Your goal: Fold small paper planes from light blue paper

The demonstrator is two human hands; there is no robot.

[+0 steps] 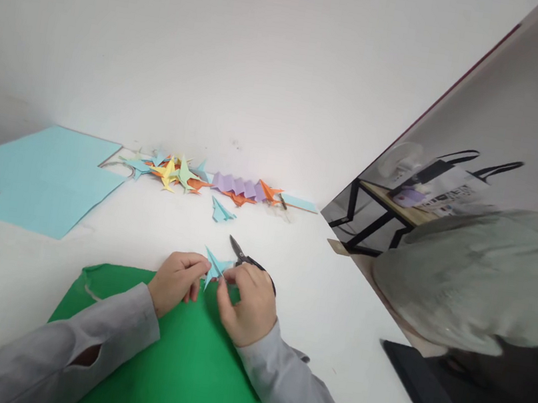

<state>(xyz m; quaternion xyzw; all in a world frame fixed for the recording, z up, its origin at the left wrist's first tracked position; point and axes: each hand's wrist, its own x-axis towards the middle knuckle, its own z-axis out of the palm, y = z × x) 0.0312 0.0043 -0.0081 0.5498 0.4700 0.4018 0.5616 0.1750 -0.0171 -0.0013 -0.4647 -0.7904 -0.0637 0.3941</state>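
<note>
A small light-blue folded paper piece (216, 266), with pointed wings, is held between both hands above the far edge of a green sheet (184, 364). My left hand (177, 280) pinches its left side with the fingers closed. On the other side, my right hand (248, 303) grips its lower right part between thumb and fingertips. Black scissors (240, 251) lie just beyond my right hand, which partly covers their handles. A second light-blue folded paper piece (221, 211) rests on the white table farther back.
Folded paper pieces (172, 172) in several colours and a purple pleated strip (238, 186) lie along the wall. Light-blue sheets (50, 175) are at the left. Another person's clothed body (479, 280) is beyond the table's right edge, near a shelf (390, 203) with bags.
</note>
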